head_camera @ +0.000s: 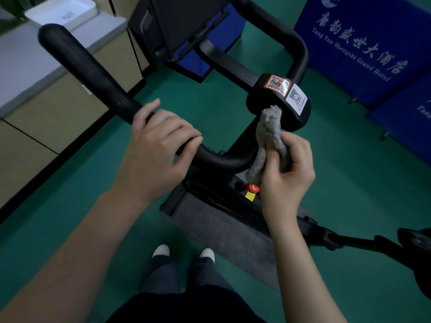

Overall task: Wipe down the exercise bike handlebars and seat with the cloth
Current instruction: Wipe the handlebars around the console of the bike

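Note:
The exercise bike's black handlebars (88,71) loop across the upper half of the view, with a centre pad (278,103) carrying two QR stickers. My left hand (161,145) grips the near-left bar just before its bend. A grey fluffy cloth (268,136) is bunched in my right hand (288,169), which pinches it against the handlebar's centre just below the pad. The dark edge at the far right, (417,243), may be the seat; I cannot tell.
The bike's grey frame (224,227) with a red knob (253,188) runs below the handlebars. A black console (177,24) stands behind them. Beige cabinets (46,108) line the left, blue banners (363,43) the right. My shoes (184,251) stand on green floor.

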`<move>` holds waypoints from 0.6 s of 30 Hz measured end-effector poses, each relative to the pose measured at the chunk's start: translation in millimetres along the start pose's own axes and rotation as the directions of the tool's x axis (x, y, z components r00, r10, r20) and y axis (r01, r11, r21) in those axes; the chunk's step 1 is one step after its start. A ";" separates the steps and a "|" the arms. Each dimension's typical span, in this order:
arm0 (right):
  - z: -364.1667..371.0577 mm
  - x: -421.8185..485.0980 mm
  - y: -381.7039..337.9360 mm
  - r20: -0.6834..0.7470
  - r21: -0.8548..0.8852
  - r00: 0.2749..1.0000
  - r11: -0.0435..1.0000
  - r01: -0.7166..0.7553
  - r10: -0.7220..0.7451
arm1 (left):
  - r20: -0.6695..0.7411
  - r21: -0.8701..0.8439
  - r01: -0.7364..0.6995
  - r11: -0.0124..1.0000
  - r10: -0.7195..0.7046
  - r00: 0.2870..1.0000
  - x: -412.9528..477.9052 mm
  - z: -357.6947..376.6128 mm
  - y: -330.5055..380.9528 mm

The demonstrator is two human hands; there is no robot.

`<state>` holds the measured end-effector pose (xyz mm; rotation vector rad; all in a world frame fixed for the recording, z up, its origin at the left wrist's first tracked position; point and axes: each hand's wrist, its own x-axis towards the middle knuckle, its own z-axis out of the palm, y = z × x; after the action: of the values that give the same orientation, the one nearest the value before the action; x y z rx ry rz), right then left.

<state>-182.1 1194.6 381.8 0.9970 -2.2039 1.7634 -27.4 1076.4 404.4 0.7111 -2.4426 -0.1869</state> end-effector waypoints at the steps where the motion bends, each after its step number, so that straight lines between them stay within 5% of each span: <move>1: -0.4 5.6 -0.4 0.003 -0.021 1.000 1.000 -0.008 0.008 | 0.000 -0.002 0.001 1.000 -0.001 1.000 -0.3 0.6 -0.2; 3: -2.4 10.6 -5.9 0.056 -0.074 0.998 0.997 0.022 -0.018 | -0.005 -0.005 0.004 1.000 -0.004 1.000 -0.9 0.7 -1.7; 6: -7.5 16.2 -22.9 0.320 -0.120 0.937 0.975 0.188 -0.141 | -0.001 -0.020 0.006 1.000 -0.006 1.000 -2.2 0.0 -4.0; 12: 5.3 66.7 -55.1 0.819 -0.328 0.568 0.880 0.344 0.083 | 0.003 -0.077 0.014 0.997 -0.013 1.000 -2.1 -2.8 -4.5; 15: 26.4 73.2 -68.0 0.892 -0.390 0.400 0.810 0.438 0.213 | 0.006 -0.069 0.007 0.998 -0.006 1.000 -1.0 -5.4 -4.7; 18: 43.7 72.0 -77.4 0.889 -0.428 0.328 0.833 0.352 0.318 | 0.022 -0.073 0.010 0.997 -0.008 1.000 0.6 -7.8 -6.8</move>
<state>-180.6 1119.0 467.6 2.2163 -2.9354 0.1604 -20.2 1070.6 409.2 0.6915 -2.4400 -0.2870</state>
